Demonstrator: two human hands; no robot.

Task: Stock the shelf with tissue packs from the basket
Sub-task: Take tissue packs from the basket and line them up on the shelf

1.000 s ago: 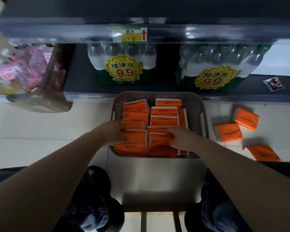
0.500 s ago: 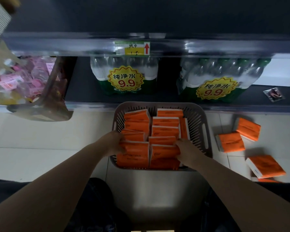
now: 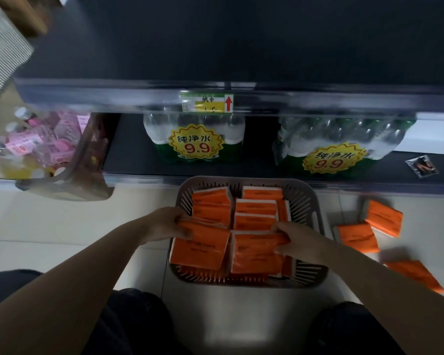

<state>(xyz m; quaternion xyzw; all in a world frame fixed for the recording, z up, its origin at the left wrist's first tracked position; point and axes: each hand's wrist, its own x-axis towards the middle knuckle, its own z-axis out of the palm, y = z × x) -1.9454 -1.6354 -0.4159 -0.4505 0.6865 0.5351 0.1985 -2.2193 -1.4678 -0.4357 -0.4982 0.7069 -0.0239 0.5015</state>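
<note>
A grey slotted basket (image 3: 315, 208) stands on the pale floor below the shelves, filled with several orange tissue packs (image 3: 255, 206). My left hand (image 3: 164, 224) grips the near left pack (image 3: 200, 248), which is raised and tilted above the basket. My right hand (image 3: 297, 243) grips the near right pack (image 3: 254, 254), also raised. The dark shelf (image 3: 241, 47) with a yellow price tag (image 3: 207, 102) on its front edge lies above, and its surface is dark and bare where visible.
Two shrink-wrapped water bottle bundles (image 3: 195, 139) (image 3: 336, 147) fill the bottom shelf. Three orange packs (image 3: 358, 238) lie loose on the floor right of the basket. A clear bag of pink items (image 3: 44, 149) sits at left. My knees (image 3: 128, 324) are at the bottom.
Both hands have closed on the two nearest packs and lifted them up out of the basket's front row. The camera has tilted up, showing more of the upper shelf.
</note>
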